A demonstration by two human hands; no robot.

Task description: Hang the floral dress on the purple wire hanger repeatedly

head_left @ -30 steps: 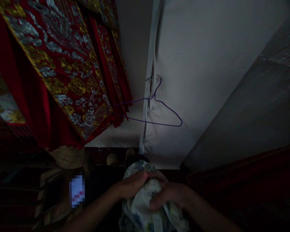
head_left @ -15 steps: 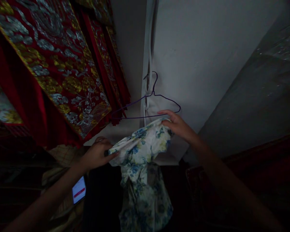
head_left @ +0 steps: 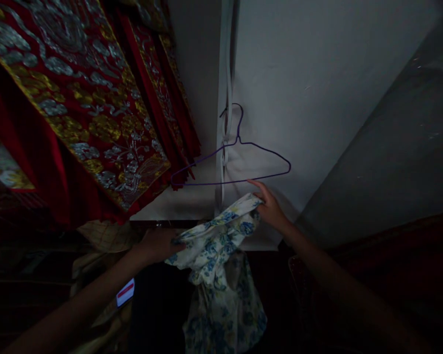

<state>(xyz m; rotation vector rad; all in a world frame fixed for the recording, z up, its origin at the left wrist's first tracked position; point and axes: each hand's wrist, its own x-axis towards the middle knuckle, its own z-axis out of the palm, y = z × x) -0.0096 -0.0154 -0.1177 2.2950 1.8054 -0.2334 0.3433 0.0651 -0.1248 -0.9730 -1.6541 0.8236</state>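
Note:
A white garment with blue and yellow flowers (head_left: 221,260) hangs between my two hands in front of a white wall. My left hand (head_left: 158,244) grips its left upper edge. My right hand (head_left: 270,209) pinches its right upper corner, one finger stretched up to just under the bottom wire of a purple wire hanger (head_left: 231,164). The hanger hangs by its hook from a white cord (head_left: 227,73) at the wall's corner and is bare.
Red cloth with gold and silver embroidery (head_left: 74,98) hangs at the left. A grey, shiny surface (head_left: 391,147) slopes at the right. A lit phone screen (head_left: 125,292) lies low on the left among dim fabrics. The lower part of the scene is very dark.
Both hands came up from low in view and spread the bunched garment out below the hanger. In the last half second the hands dropped slightly and the hanger swung.

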